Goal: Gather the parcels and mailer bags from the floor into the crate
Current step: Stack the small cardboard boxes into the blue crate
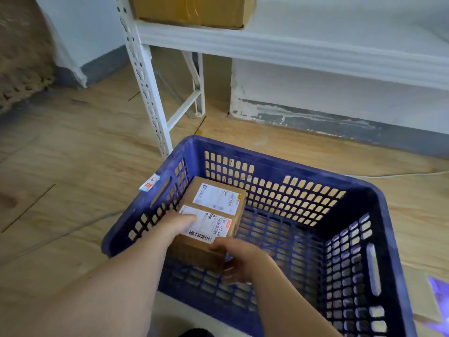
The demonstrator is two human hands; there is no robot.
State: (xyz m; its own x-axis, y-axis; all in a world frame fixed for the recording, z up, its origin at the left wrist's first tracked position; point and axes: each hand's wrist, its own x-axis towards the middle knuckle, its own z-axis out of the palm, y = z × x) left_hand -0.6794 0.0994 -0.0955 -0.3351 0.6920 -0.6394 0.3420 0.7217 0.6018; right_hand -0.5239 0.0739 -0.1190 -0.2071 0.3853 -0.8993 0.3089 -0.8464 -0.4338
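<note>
A blue slotted plastic crate (272, 164) stands on the wooden floor in front of me. Inside it, against the left wall, lie two brown cardboard parcels with white labels: a far parcel (218, 195) and a near parcel (206, 239) touching it. My left hand (177, 223) lies on the near parcel's top at its left edge, fingers over the label. My right hand (239, 259) grips that parcel's near right corner, fingers curled round the side. Whether the near parcel touches the crate floor I cannot tell.
A white metal shelving rack (145, 76) stands just behind the crate's left corner, with a large cardboard box (192, 9) on its shelf. A flat brown and purple item (435, 297) lies on the floor at the far right. Open wooden floor spreads to the left.
</note>
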